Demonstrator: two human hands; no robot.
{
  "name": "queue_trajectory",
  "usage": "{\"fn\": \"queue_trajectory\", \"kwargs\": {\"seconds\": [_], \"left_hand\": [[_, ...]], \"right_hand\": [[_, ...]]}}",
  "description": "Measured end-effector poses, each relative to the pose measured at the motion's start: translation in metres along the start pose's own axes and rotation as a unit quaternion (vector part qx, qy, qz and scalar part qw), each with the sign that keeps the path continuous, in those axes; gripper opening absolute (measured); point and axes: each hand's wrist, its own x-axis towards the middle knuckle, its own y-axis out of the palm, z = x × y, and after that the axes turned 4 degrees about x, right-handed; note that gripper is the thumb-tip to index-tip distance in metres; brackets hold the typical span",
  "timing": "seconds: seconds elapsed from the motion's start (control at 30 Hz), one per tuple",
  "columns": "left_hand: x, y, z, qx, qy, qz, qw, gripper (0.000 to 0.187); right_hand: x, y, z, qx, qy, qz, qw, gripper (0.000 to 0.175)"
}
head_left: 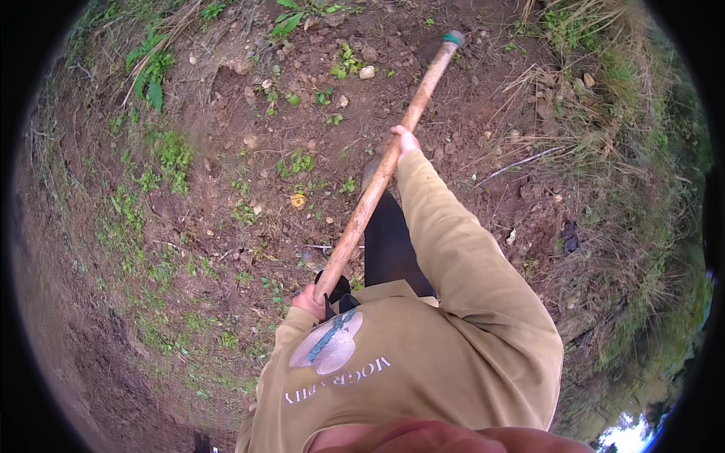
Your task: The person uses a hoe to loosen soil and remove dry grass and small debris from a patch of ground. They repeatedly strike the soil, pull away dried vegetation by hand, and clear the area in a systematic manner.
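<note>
A long wooden tool handle (371, 195) runs slantwise across my body, from my waist up towards the far right. My right hand (406, 141) grips it around the middle of its length. Close to my waist, my left hand (309, 302) is closed around the near end. At the far end there is a green band (451, 39) and a rounded grey tip (457, 36) over the brown soil (470, 85). The shape of any blade there cannot be made out. One dark trouser leg (393, 243) shows beneath the handle.
Small green weeds (297, 163) and scattered stones (367, 72) dot the soil. A yellowish object (297, 201) lies left of the handle. Dry grass (595, 136) borders the right side, with a pale stick (518, 165) on the ground. A small dark object (570, 236) lies near the grass.
</note>
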Motion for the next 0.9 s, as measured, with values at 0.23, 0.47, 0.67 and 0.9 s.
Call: {"fn": "queue_trajectory", "kwargs": {"seconds": [0.23, 0.47, 0.67, 0.9], "left_hand": [[-0.039, 0.078, 0.139, -0.145, 0.022, 0.054, 0.988, 0.043], [0.010, -0.019, -0.031, -0.006, 0.019, -0.062, 0.998, 0.027], [0.031, -0.036, -0.072, -0.114, 0.085, -0.048, 0.989, 0.033], [-0.003, 0.042, 0.048, -0.036, 0.022, -0.026, 0.999, 0.044]], "right_hand": [[-0.087, -0.030, -0.046, 0.092, 0.084, 0.083, 0.989, 0.011], [-0.122, 0.002, 0.078, 0.084, -0.131, 0.069, 0.985, 0.014], [-0.079, 0.022, 0.129, 0.094, -0.127, 0.130, 0.979, 0.012], [0.048, -0.022, -0.046, -0.043, -0.037, -0.015, 0.998, 0.033]]}}
